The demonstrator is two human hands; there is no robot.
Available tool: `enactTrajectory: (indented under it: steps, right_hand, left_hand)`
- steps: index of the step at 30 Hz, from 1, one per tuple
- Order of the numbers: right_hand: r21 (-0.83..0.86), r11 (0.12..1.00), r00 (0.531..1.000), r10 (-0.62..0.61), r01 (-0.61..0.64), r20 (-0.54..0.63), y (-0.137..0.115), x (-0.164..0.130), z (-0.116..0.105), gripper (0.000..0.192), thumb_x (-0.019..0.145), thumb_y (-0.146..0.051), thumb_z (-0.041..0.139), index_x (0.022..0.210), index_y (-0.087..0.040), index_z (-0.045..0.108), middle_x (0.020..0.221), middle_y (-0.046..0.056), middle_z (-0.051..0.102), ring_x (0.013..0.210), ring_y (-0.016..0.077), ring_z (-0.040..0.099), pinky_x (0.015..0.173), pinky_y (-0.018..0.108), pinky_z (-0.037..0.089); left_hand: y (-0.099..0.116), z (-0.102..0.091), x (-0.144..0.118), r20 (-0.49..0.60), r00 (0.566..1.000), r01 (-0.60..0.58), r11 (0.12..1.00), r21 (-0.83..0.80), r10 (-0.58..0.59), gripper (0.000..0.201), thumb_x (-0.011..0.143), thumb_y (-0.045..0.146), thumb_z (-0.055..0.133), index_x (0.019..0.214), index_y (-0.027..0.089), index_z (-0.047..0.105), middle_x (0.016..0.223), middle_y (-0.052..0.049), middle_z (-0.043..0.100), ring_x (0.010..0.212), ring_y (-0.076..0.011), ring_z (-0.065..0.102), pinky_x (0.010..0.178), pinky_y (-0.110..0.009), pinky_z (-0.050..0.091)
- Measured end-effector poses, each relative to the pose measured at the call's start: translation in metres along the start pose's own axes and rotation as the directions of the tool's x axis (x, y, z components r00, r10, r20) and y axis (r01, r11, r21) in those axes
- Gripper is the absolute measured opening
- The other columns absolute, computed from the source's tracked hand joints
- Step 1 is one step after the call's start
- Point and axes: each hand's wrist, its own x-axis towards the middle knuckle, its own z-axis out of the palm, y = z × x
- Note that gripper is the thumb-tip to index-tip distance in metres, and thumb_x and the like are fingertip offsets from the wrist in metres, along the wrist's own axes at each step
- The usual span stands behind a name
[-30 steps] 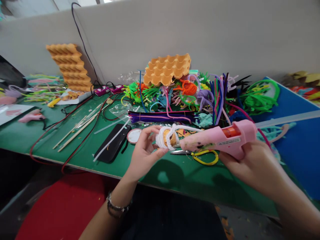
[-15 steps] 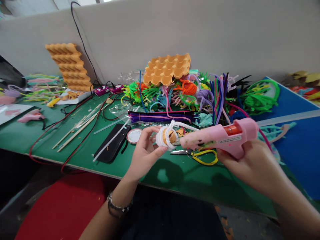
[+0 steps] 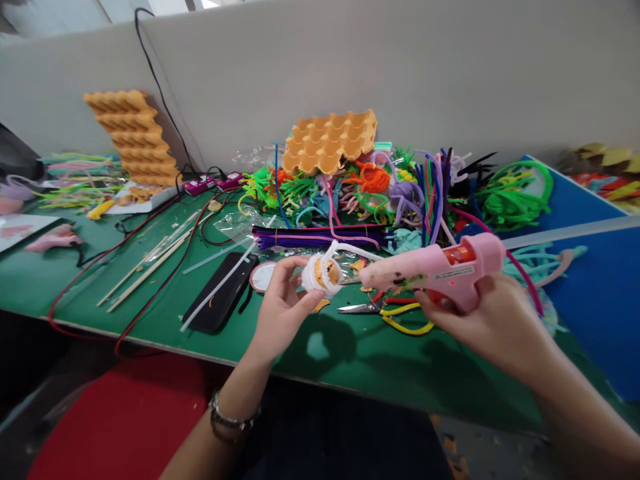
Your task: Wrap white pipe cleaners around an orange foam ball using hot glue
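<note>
Pink plastic glue gun point(image 3: 435, 272) sits clamped in the right hand point(image 3: 487, 320), its nozzle touching a small ball point(image 3: 321, 275) wrapped in white pipe cleaner, which the left hand point(image 3: 280, 310) pinches between thumb and fingers above the green bench point(image 3: 350, 353). Scissors point(image 3: 395, 312) lie just below the gun; a phone point(image 3: 220, 293) rests left of the left hand.

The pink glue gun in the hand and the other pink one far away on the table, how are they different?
The glue gun is gripped in the right hand, held above the table; the other glue gun lies untouched on the green table. The held one looks bigger, being nearer. Both are pink.
</note>
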Motion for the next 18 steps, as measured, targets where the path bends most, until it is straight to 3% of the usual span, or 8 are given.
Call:
enactTrajectory:
  steps: [8, 13, 18]
  right_hand:
    - [0.005, 0.999, 0.999, 0.038, -0.039, 0.039, 0.003, 0.002, 0.001, 0.018, 0.064, -0.025, 0.045, 0.049, -0.023, 0.035, 0.039, -0.004, 0.038, 0.033, 0.0092, 0.036, 0.034, 0.024, 0.025]
    - [0.047, 0.997, 0.998, -0.065, 0.065, 0.002, 0.006, 0.003, 0.005, 0.016, 0.064, -0.019, 0.043, 0.052, -0.023, 0.034, 0.042, -0.005, 0.037, 0.034, 0.0080, 0.034, 0.034, 0.023, 0.024]
    - [0.051, 0.997, 0.998, -0.065, 0.064, 0.024, 0.008, 0.003, 0.008, 0.019, 0.066, -0.019, 0.047, 0.052, -0.023, 0.036, 0.043, -0.005, 0.038, 0.034, 0.0078, 0.034, 0.033, 0.023, 0.027]
  left_hand:
    - [-0.006, -0.027, 0.008, -0.199, 0.980, 0.010, 1.000, 0.026, -0.004, 0.034, 0.062, 0.027, 0.072, 0.088, 0.021, 0.053, 0.091, 0.000, 0.059, 0.079, -0.0126, 0.061, 0.064, -0.023, 0.055]
    - [-0.004, -0.036, 0.013, -0.348, 0.937, 0.044, 0.999, 0.003, -0.040, 0.038, 0.058, 0.033, 0.075, 0.087, 0.021, 0.052, 0.091, -0.001, 0.059, 0.077, -0.0162, 0.063, 0.058, -0.029, 0.058]
    - [-0.003, -0.035, 0.019, -0.461, 0.885, 0.045, 0.998, -0.041, -0.059, 0.041, 0.054, 0.033, 0.078, 0.084, 0.020, 0.053, 0.089, 0.000, 0.059, 0.072, -0.0128, 0.062, 0.062, -0.027, 0.058]
